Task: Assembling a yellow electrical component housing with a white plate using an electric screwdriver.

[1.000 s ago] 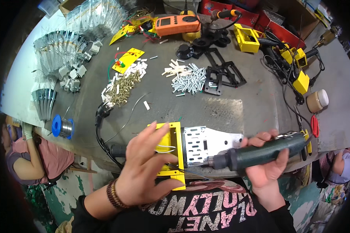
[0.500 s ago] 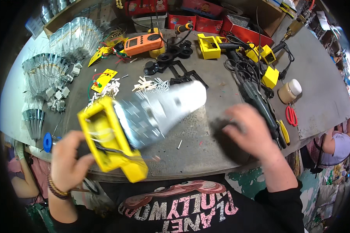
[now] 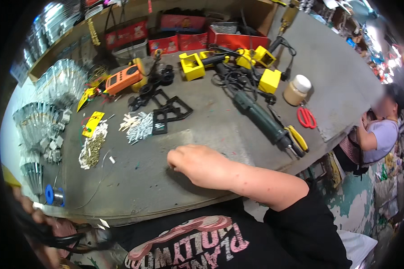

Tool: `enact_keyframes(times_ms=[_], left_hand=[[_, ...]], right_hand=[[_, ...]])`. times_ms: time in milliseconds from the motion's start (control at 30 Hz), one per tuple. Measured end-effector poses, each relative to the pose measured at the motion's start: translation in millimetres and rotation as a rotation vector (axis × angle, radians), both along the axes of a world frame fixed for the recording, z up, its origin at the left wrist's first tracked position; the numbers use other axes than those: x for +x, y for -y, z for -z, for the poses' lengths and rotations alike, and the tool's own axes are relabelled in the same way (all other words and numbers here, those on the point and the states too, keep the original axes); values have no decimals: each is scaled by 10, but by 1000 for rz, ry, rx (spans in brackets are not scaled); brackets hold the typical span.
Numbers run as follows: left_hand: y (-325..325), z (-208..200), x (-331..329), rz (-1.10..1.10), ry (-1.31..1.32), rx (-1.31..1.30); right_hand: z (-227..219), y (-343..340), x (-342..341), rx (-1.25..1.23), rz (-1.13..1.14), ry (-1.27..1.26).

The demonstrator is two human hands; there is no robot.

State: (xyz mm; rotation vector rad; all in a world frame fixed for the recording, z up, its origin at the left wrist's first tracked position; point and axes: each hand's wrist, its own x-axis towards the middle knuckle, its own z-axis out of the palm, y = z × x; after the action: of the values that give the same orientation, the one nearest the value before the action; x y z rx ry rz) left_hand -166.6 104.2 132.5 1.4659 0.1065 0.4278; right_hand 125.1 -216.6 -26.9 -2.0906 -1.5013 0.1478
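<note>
My right hand [image 3: 195,165] is over the middle of the grey table [image 3: 220,121], its fingers curled in and nothing visible in them. My left hand [image 3: 33,213] is blurred at the lower left edge, fingers bent beneath the corner of a yellow housing [image 3: 10,176] that is mostly out of view. Black cable [image 3: 54,235] loops around that hand. Beyond my right hand lie a pile of screws [image 3: 140,127] and black plastic frames [image 3: 173,110]. To their left are a small yellow board [image 3: 93,123] and a heap of small brass-coloured parts [image 3: 93,150].
A dark green power screwdriver [image 3: 262,117], yellow-handled pliers [image 3: 298,138], red scissors [image 3: 306,117] and a jar [image 3: 297,89] lie to the right. Behind are yellow housings [image 3: 192,67], an orange multimeter [image 3: 123,80] and red boxes [image 3: 164,45]. A solder spool [image 3: 54,195] stands left. Another person [image 3: 381,134] sits at right.
The yellow housing with its shiny sheet has swung down to the left edge with my left hand. My right hand has moved left and its fingers have closed. The view has turned.
</note>
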Motion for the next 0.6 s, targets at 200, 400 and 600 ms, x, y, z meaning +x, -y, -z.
enact_keyframes(times_ms=[200,400,600], left_hand=[[972,1137,313,-104,-38,-783],[1696,1522,834,76,-262,-863],[1546,1395,849,448,-597,-583]], right_hand=[[-126,808,259,255,307,56],[-264,1812,880,142,853,48],[-229,1753,924,12,788,654]])
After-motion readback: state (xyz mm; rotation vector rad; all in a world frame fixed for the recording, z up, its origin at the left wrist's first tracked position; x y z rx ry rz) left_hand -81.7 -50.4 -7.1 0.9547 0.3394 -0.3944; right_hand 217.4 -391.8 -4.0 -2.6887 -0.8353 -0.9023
